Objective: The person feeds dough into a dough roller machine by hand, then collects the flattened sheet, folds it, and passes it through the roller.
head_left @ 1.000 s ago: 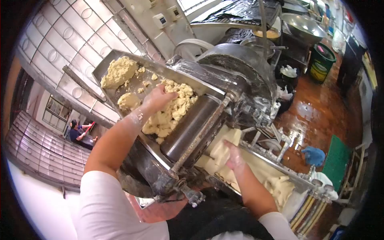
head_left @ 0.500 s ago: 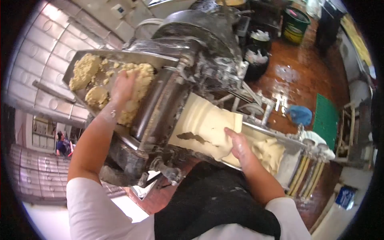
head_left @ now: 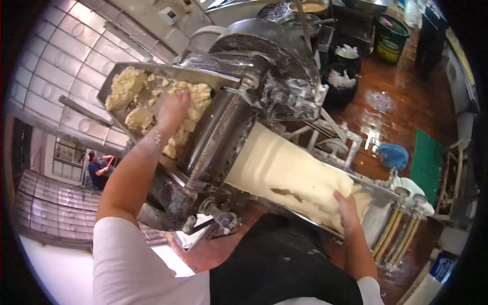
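Note:
Crumbly yellow dough (head_left: 197,96) lies in clumps in the metal feed tray (head_left: 157,67) of a roller machine. My left hand (head_left: 174,109) presses into this dough near the rollers, its fingers curled and partly sunk in it. From the other side of the steel rollers (head_left: 216,132), a smooth pale dough sheet (head_left: 290,165) slopes down to the right. It has a ragged dark hole near its front edge. My right hand (head_left: 347,207) grips the sheet's far end, thumb on top and the other fingers mostly hidden.
A long metal trough (head_left: 378,203) beneath the sheet holds folded dough. Yellow-and-metal rods (head_left: 399,234) stand at its right end. Black bins (head_left: 339,84), a green bucket (head_left: 390,40) and a blue cloth (head_left: 393,155) are on the wet floor. Another person (head_left: 96,170) is far left.
My right hand has moved right and down with the dough sheet's end, and more sheet now stretches from the rollers over the trough. My left hand remains on the crumbly dough.

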